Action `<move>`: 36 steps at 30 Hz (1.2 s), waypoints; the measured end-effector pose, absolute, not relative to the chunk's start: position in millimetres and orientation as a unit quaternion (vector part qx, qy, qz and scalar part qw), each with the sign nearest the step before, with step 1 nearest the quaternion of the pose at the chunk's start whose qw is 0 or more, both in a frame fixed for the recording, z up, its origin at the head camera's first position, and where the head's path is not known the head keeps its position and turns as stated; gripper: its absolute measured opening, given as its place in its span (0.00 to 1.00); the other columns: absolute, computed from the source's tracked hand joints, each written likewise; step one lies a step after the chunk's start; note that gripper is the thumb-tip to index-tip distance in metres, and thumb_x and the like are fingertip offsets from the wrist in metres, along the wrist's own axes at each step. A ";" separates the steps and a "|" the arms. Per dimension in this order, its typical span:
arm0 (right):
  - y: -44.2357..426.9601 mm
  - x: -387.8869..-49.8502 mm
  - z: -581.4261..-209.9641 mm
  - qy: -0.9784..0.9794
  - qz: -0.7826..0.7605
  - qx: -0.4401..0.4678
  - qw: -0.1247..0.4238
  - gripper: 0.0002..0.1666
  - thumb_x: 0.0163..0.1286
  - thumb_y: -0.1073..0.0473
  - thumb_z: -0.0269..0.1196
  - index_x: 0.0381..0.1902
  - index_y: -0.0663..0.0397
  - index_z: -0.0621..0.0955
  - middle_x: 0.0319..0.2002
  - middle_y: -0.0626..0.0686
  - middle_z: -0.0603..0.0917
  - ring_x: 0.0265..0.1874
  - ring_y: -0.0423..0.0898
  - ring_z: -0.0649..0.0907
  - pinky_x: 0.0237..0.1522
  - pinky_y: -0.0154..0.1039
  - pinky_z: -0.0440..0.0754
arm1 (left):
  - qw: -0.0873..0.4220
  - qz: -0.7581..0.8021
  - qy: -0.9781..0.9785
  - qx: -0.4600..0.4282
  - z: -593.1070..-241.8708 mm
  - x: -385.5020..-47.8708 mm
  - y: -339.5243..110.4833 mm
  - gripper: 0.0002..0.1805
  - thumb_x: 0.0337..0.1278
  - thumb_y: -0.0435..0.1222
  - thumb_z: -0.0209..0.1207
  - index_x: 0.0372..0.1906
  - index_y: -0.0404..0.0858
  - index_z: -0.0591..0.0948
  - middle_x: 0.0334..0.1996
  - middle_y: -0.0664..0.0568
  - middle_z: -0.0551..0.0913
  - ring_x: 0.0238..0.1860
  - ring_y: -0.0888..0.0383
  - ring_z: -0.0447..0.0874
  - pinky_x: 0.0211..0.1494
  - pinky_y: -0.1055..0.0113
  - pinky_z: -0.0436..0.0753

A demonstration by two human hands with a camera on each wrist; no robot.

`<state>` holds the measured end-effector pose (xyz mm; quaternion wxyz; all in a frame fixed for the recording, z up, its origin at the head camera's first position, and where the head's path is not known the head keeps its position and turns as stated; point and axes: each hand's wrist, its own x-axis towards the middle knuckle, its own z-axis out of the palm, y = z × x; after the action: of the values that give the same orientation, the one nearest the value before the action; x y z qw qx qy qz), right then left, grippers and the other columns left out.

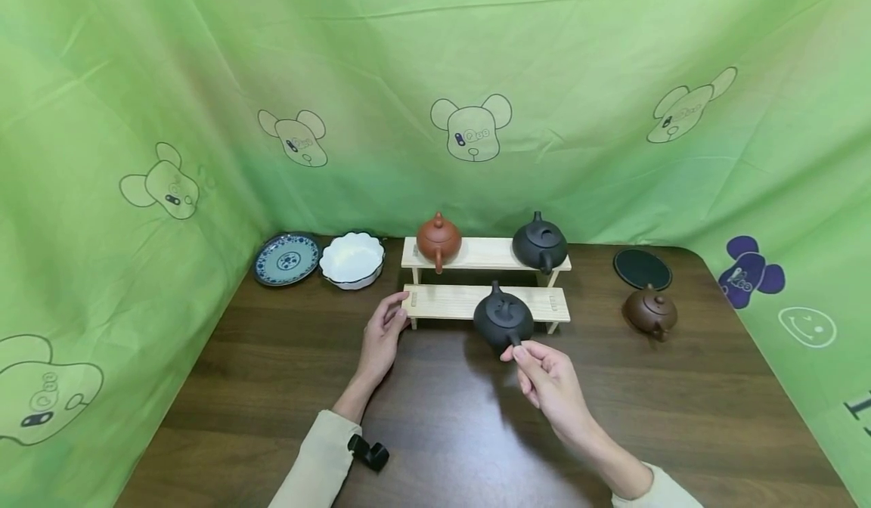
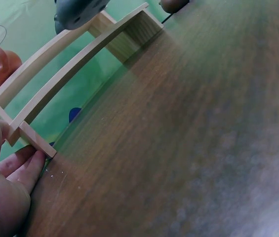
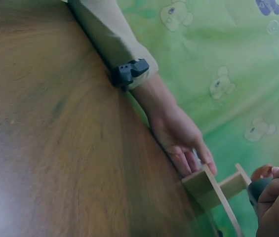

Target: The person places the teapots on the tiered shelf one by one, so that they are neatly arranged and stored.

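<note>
My right hand (image 1: 554,387) pinches the handle of a black teapot (image 1: 503,317), which is held in the air by the front edge of a two-tier wooden stand (image 1: 442,302). The underside of this teapot (image 2: 80,11) shows above the stand in the left wrist view. At the lower tier's left end, my left hand (image 1: 381,338) grips the wood between thumb and fingers; the right wrist view shows the left hand (image 3: 181,136) there too. On the upper tier sit a reddish-brown teapot (image 1: 438,239) at the left and another black teapot (image 1: 539,243) at the right.
Left of the stand are a blue patterned plate (image 1: 288,259) and a white scalloped bowl (image 1: 351,260). To the right, a dark brown teapot (image 1: 649,311) stands in front of a round black coaster (image 1: 643,268). Green printed cloth (image 1: 381,62) encloses the wooden table (image 1: 272,387) behind and at the sides.
</note>
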<state>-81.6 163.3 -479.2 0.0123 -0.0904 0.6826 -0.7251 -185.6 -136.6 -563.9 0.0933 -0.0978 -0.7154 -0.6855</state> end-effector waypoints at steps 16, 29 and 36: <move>133.2 -102.7 -487.4 0.680 -0.728 -0.088 0.010 0.19 0.89 0.65 0.56 0.47 0.84 0.80 0.18 0.41 0.72 0.14 0.31 0.65 0.11 0.31 0.55 | 0.096 -0.685 -0.715 -0.099 -564.8 -186.1 -136.9 0.19 0.88 0.40 0.58 0.72 0.39 0.82 0.61 0.37 0.88 0.60 0.55 0.88 0.62 0.63 0.91; 95.4 -112.4 -497.1 0.662 -0.747 -0.065 -0.005 0.18 0.88 0.64 0.57 0.46 0.81 0.83 0.17 0.42 0.73 0.11 0.31 0.66 0.13 0.22 0.61 | 0.079 -0.692 -0.713 -0.077 -577.4 -193.4 -139.9 0.18 0.88 0.40 0.58 0.72 0.44 0.82 0.62 0.42 0.88 0.61 0.55 0.89 0.64 0.64 0.90; 79.4 -116.6 -501.8 0.659 -0.749 -0.064 -0.019 0.18 0.89 0.63 0.57 0.45 0.79 0.84 0.17 0.43 0.73 0.12 0.31 0.66 0.13 0.23 0.60 | 0.098 -0.685 -0.717 -0.087 -555.0 -180.3 -133.6 0.18 0.88 0.37 0.57 0.71 0.38 0.82 0.60 0.36 0.88 0.59 0.55 0.89 0.63 0.63 0.91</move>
<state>-116.6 79.4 -501.8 -0.0191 -0.0638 0.6589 -0.7493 -180.3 -133.6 -555.0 0.0980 -0.0870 -0.7169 -0.6848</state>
